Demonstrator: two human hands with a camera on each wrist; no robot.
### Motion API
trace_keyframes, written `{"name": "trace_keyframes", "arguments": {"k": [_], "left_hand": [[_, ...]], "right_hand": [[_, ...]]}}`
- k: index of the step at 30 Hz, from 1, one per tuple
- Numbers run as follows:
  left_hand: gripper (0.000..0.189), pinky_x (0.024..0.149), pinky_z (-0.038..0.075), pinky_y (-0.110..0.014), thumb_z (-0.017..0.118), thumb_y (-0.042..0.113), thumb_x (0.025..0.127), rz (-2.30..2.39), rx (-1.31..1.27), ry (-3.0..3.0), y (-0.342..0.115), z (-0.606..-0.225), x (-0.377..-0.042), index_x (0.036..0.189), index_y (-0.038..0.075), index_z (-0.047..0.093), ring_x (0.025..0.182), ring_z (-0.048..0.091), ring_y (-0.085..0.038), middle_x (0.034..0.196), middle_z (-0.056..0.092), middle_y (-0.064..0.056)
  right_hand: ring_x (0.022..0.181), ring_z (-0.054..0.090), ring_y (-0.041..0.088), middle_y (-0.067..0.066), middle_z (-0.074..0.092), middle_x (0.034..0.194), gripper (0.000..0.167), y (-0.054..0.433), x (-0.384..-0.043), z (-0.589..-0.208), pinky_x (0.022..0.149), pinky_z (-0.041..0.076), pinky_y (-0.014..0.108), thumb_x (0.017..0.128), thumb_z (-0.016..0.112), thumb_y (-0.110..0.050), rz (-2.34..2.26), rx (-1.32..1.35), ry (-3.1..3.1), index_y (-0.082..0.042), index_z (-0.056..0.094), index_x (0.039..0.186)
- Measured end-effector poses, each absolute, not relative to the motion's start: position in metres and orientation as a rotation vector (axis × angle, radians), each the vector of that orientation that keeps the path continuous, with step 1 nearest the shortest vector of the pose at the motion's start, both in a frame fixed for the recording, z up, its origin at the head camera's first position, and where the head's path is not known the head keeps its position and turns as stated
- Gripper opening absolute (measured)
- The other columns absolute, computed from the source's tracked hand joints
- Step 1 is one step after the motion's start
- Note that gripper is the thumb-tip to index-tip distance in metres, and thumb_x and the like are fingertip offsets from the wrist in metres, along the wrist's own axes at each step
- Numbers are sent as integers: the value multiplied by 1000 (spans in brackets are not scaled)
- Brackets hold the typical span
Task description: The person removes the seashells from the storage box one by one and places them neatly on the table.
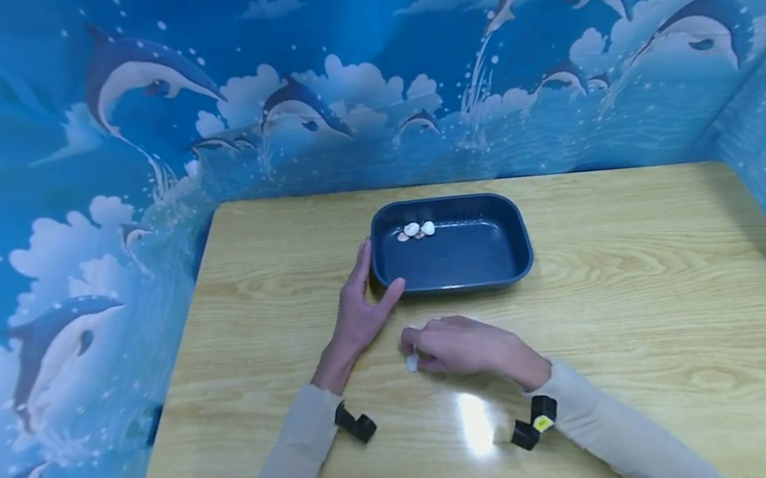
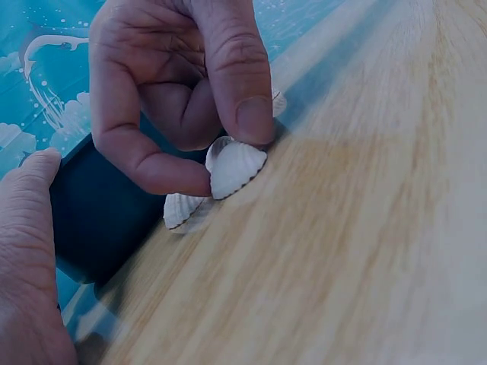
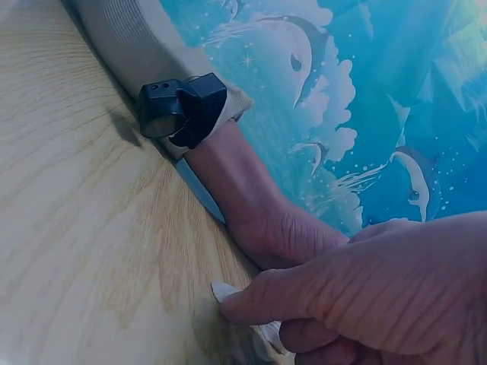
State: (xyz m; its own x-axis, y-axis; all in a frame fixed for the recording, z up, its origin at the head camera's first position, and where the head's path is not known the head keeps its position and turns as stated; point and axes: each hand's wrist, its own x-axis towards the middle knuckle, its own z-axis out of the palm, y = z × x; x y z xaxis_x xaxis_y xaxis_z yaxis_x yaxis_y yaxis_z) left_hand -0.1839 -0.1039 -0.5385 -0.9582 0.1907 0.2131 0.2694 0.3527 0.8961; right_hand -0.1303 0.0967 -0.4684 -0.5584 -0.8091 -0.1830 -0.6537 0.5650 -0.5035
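Note:
A dark blue rectangular basin stands on the table with several small shells at its back left. My left hand rests against the basin's front left corner, fingers straight along the left wall and thumb at the front rim. In front of the basin, my right hand pinches a white ribbed seashell between thumb and index finger, low over the tabletop. Right behind it in the left wrist view lies another white shell. A further shell shows partly behind the thumb.
The light wood table reaches out on both sides of the basin. Behind and to the sides hangs a blue curtain printed with dolphins. Each wrist carries a small black camera. A bright light reflection lies on the table near the right forearm.

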Motion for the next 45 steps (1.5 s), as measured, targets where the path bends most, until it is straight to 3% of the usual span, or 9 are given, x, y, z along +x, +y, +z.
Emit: {"name": "trace_keyframes", "arguments": {"k": [7,14,21,29,35,39,45], "left_hand": [[92,129,21,-42,65,52,100,-1684,-427,-2527,-104,-538,-183,168,10,19,159,16,-16,174,19,-12],[89,129,22,-46,68,41,101,-1682,-439,-2514,-104,-538,-184,167,7,19,160,17,-20,174,19,-14],[90,129,22,-44,67,46,100,-1690,-445,-2502,-105,-538,-184,167,9,19,160,16,-19,174,19,-13],[87,129,21,-45,69,34,101,-1730,-434,-2505,-104,-539,-184,168,10,18,160,15,-17,174,17,-11],[87,129,21,-45,68,34,101,-1729,-424,-2522,-104,-540,-185,168,13,17,160,15,-16,175,16,-10],[87,129,20,-45,68,37,101,-1725,-416,-2533,-103,-540,-184,168,15,16,160,14,-17,175,16,-9],[88,129,20,-44,67,41,101,-1728,-401,-2545,-104,-539,-184,169,18,16,160,14,-15,175,16,-8]], "right_hand": [[71,58,2,-5,73,98,24,100,-135,-459,65,53,19,100,71,-16,-634,-1120,2370,-11,68,123],[56,45,1,-10,54,70,19,119,-145,-436,51,41,22,103,67,-17,-780,-1121,2446,-10,68,120],[51,42,2,-13,49,62,14,141,-160,-425,48,35,23,105,64,-17,-876,-1055,2542,-10,70,115],[51,41,9,-7,46,62,16,164,-185,-440,50,37,26,106,61,-12,-997,-918,2586,-2,71,113],[53,43,12,-3,48,64,17,170,-208,-454,53,37,28,106,61,-12,-922,-810,2598,-1,69,115],[55,46,15,0,51,66,22,170,-225,-462,55,39,31,106,61,-14,-832,-746,2612,-1,66,122],[59,50,18,2,54,69,47,163,-247,-465,58,40,34,106,61,-17,-705,-697,2649,1,51,148]]}}
